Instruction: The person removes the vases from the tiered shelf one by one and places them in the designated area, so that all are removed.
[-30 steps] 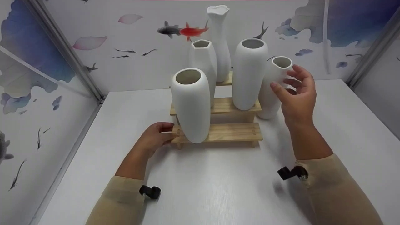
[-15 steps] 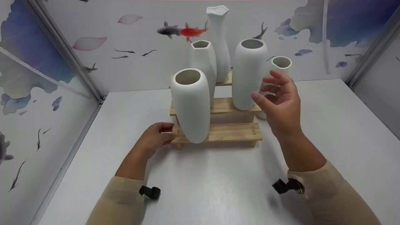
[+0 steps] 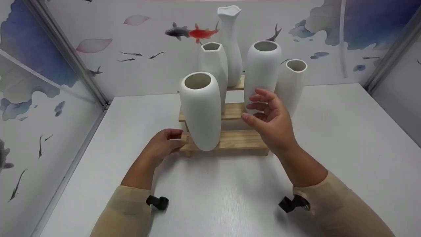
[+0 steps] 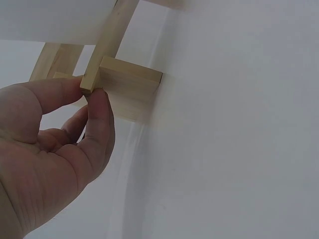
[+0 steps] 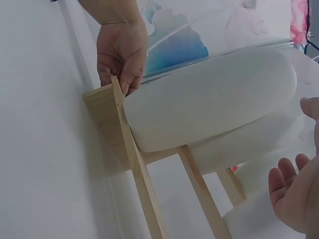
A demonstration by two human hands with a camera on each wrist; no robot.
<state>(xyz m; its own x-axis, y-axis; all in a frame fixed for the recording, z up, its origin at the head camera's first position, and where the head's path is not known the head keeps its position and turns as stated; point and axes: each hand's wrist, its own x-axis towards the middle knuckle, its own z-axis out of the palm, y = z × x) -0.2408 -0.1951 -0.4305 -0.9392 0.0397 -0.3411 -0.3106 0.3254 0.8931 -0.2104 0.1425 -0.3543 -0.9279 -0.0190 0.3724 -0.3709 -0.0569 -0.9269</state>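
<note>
Wooden stand (image 3: 233,112) mid-view; left hand (image 3: 161,144) pinches low shelf (image 3: 241,140) edge, nine o'clock. Right hand (image 3: 272,122) loosely spread at three, near mid-shelf vase (image 3: 261,69). Front vase (image 3: 201,113) at seven, by edge; broad tabletop (image 3: 210,191) at six.

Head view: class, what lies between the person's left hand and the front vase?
Just the left end of the front shelf, pinched by the left hand; the head view shows bare wood from there to the front vase.

Four vases (image 3: 202,112) on wooden stand (image 3: 241,140)
</note>
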